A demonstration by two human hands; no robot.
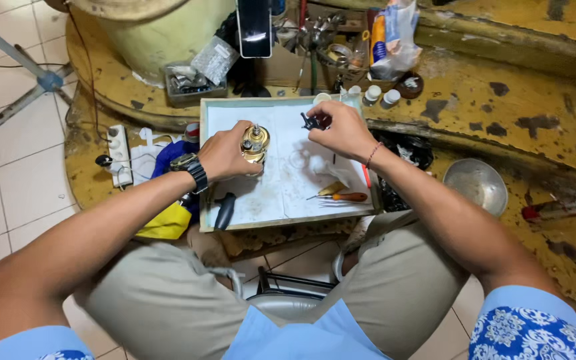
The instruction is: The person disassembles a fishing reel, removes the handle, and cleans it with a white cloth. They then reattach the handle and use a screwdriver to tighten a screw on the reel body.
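L hand (pixel 225 155) wrapped tight round a gold fishing reel (pixel 255 143), held upright just over the white tray (pixel 281 193), left part. R hand (pixel 343 130) pinches a small black part (pixel 312 121) w/ fingertips, above tray's top edge, near the reel but apart. On tray by R wrist: wooden-handled screwdriver (pixel 345 197). Black handle (pixel 225 211) on the tray's front-left corner. Metal bowl (pixel 476 185) off to the right on yellow bench (pixel 535 107).

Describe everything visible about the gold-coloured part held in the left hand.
The gold-coloured part is a rounded, shiny metal body, looking like brass or gold-finished alloy, with small silvery fittings on its top face. The left hand grips it from the side, holding it just above the white-lined tray, near the tray's left half. Finer details are too small to tell.
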